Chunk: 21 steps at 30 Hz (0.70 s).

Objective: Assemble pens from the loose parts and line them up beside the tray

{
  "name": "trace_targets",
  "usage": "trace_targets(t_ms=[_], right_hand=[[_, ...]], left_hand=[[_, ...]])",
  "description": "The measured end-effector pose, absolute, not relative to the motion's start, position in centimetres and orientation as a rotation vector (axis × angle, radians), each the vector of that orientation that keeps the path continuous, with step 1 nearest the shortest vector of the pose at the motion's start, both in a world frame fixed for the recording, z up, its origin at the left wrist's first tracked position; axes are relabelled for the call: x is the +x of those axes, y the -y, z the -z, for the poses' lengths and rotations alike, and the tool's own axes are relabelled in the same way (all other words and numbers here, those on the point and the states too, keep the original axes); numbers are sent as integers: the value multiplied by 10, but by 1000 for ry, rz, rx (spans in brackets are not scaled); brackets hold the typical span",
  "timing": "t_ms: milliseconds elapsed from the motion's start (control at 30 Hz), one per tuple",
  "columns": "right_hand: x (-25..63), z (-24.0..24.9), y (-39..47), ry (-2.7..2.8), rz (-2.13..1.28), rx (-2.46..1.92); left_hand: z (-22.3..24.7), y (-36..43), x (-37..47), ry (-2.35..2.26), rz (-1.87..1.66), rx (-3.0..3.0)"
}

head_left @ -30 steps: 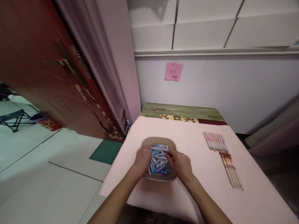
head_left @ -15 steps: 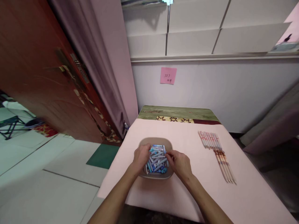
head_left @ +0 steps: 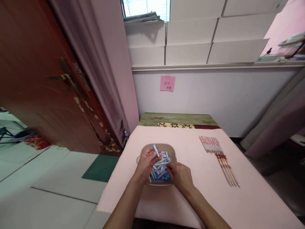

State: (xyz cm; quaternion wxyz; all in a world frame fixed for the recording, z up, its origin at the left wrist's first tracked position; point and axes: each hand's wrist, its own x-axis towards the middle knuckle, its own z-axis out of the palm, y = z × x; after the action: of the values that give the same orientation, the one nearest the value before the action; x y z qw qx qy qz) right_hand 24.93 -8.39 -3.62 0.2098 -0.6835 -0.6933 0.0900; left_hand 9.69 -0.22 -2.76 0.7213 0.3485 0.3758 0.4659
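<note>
A beige plastic tub [head_left: 173, 149] on the table holds a jumble of blue, grey and white pen parts [head_left: 162, 170]. Over its left side, my left hand [head_left: 148, 159] pinches a short light-blue pen cap [head_left: 155, 149], tilted upward. My right hand [head_left: 180, 174] is at the tub's right side with thumb and forefinger closed on the end of a thin white pen part [head_left: 162, 163] that lies across the pile. The curled fingers partly hide that end.
On the table's right lie a row of pens with pinkish bands [head_left: 211, 144] and a row with brown caps [head_left: 227, 170]. A pink cloth [head_left: 188, 143] covers the table. A wall with a pink note [head_left: 167, 83] stands behind; a wooden door [head_left: 54, 95] is at left.
My left hand has come up from the pile with the light-blue pen cap. My right hand stays at the tub's right side with the thin white part. The camera view has tilted slightly upward.
</note>
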Motion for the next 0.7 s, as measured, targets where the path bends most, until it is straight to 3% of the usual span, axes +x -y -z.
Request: trace_targets(t_ms=[333,567,700], right_hand=[[245,41,56,1492,-535,-1586],[229,38,46,1016,-1073,-1237],[225,27,35,980,-1106,-1130]], left_hand=[[39,10,87,-803,-1199,692],[35,19,91,-905,-1178,898],[30,20,93,-913,-1195,981]])
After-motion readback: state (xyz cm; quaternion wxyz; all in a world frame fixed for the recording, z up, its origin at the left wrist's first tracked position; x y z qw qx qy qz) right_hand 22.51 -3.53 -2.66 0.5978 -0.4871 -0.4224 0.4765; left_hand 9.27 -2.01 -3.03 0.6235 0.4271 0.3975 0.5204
